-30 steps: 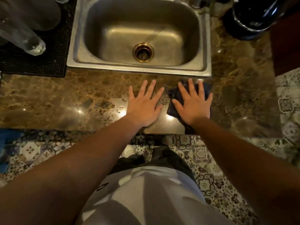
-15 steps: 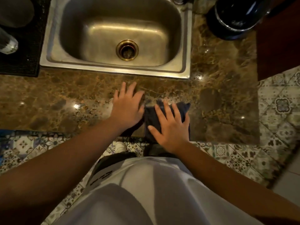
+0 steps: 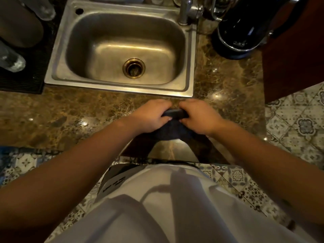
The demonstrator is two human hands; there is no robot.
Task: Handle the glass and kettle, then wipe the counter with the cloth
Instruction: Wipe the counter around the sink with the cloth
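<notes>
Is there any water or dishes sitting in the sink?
No, the sink basin looks bare, with only its drain showing at the bottom.

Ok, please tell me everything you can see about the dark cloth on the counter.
The cloth is dark blue-black, soft fabric, bunched up. It lies near the front edge of the brown marble counter, in front of the steel sink. The left hand and right hand both grip it, with a rolled fold between them. Its lower part spreads flat on the counter; much is hidden by the hands.

dark blue cloth (image 3: 172, 129), brown-veined counter (image 3: 70, 109) — steel-grey sink (image 3: 57, 67)
</notes>
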